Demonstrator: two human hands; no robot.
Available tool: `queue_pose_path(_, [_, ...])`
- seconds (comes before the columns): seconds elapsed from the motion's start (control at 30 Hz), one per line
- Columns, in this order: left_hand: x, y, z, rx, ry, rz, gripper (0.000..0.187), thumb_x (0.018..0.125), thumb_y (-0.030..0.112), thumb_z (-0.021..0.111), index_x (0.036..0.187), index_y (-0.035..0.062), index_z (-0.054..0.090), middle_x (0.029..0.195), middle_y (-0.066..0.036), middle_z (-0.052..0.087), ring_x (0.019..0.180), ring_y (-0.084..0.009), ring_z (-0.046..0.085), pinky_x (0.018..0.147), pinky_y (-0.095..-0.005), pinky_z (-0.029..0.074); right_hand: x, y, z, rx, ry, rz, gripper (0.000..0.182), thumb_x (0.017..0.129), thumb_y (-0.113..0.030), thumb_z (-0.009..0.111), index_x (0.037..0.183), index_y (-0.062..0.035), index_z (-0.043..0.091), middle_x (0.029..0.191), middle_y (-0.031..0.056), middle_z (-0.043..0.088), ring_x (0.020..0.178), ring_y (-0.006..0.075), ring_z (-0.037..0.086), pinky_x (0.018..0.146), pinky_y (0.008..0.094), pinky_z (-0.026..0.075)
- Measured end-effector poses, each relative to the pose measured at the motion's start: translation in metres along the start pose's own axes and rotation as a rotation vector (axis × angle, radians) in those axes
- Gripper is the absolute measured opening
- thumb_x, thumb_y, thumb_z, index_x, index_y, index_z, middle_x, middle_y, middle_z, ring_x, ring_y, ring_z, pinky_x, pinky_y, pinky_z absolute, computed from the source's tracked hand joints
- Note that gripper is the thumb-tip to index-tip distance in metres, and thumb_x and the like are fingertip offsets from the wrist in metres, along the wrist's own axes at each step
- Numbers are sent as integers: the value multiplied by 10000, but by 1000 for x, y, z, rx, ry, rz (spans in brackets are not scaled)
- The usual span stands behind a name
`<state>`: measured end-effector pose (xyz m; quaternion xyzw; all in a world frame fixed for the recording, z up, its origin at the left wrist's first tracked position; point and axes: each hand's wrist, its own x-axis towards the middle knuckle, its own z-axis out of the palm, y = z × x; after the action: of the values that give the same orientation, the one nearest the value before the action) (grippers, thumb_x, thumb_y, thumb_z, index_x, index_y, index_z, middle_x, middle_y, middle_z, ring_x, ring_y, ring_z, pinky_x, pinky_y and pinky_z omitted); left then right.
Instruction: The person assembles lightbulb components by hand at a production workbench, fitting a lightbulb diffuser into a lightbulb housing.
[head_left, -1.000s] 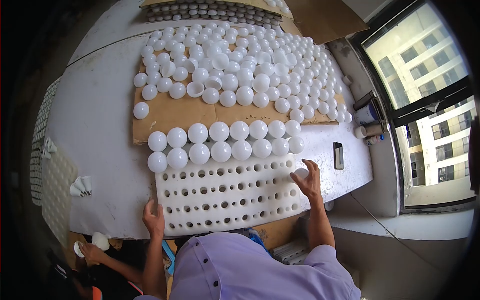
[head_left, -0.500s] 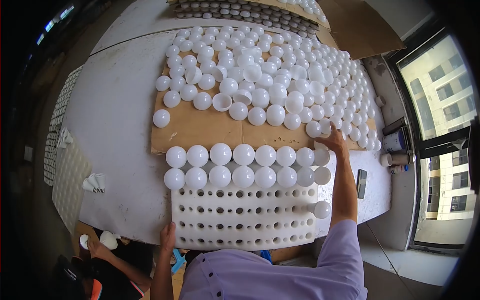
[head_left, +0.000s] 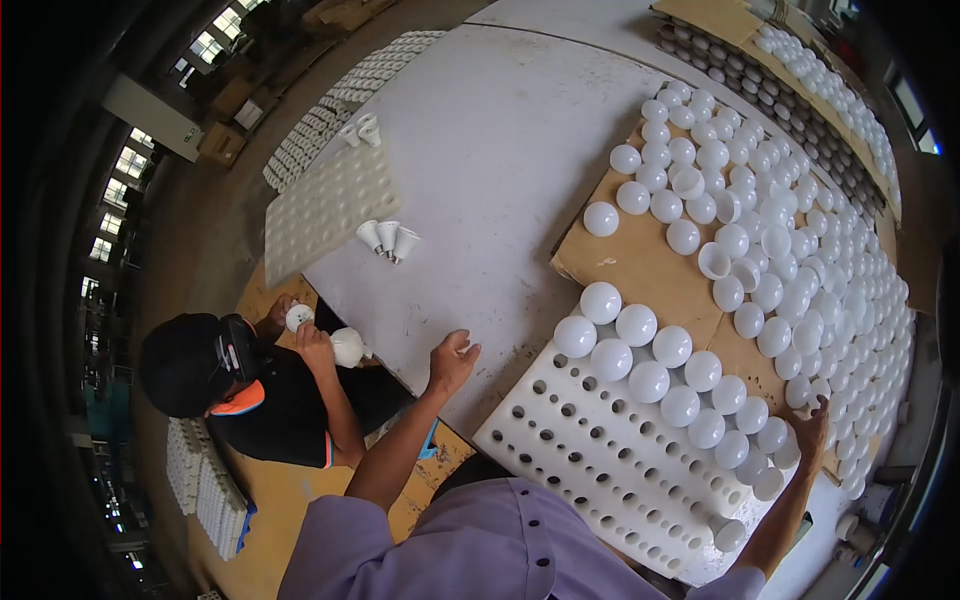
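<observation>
Milky white bulb covers (head_left: 683, 237) crowd a cardboard sheet (head_left: 630, 262) on the right of the table. In front of it lies a white foam tray (head_left: 620, 460) with rows of holes; two rows of bulb covers (head_left: 671, 346) fill its far side, and a single cover (head_left: 728, 534) sits at its near right. My right hand (head_left: 810, 428) reaches past the tray's right end, thumb and fingers round a bulb cover (head_left: 798, 391) at the cardboard edge. My left hand (head_left: 454, 363) hovers near the table edge, left of the tray, fingers loosely bent and apart, holding nothing.
A co-worker (head_left: 250, 380) at the left holds a white lamp part (head_left: 299, 317). White bulb bases (head_left: 388, 238) lie on the table beside a dimpled foam sheet (head_left: 335, 205). Stacked layers of covers (head_left: 760, 95) stand at the far right.
The view has swung left, bringing the co-worker fully into sight. My left hand has come up from beside the foam tray's near edge. My right hand remains at the same covers.
</observation>
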<state>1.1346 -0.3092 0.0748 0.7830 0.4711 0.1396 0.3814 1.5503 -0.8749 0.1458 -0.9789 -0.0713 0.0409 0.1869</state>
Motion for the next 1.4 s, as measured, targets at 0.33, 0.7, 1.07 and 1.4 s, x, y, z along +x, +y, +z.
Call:
queue_pose_path(0.33, [204,-25,-73,644,187,-169,772,733,211,722,1355,-17,324,1508,-225,138,1392,-377,157,1108,-422,261,-34,9,-44,719,150,-19,500,930,-288,475,1332,3,413,1247,187,543,1126,311,538,934,401,437])
queue_pose_path(0.7, [216,-74,-24,598,162,210,525,733,186,741,1134,44,433,1004,-211,618,900,-399,613,791,-472,499,-215,-180,35,2176,-479,385,625,906,-444,512,1388,-86,333,1292,225,450,1223,403,411,760,524,563])
queue_pose_path(1.07, [116,-30,19,475,-175,291,183,817,115,627,930,-16,568,969,-218,603,926,-390,586,787,-463,476,-255,-223,51,1993,-710,216,758,759,-346,748,1353,-82,357,1218,201,528,1094,361,569,784,387,591])
queue_pose_path(1.4, [16,-25,45,470,-263,529,777,724,127,729,1360,-49,318,1321,-272,437,1223,-398,436,1026,-416,371,-298,-227,64,1802,-669,162,887,678,-267,828,1373,-77,311,1231,181,516,1019,330,607,787,382,574])
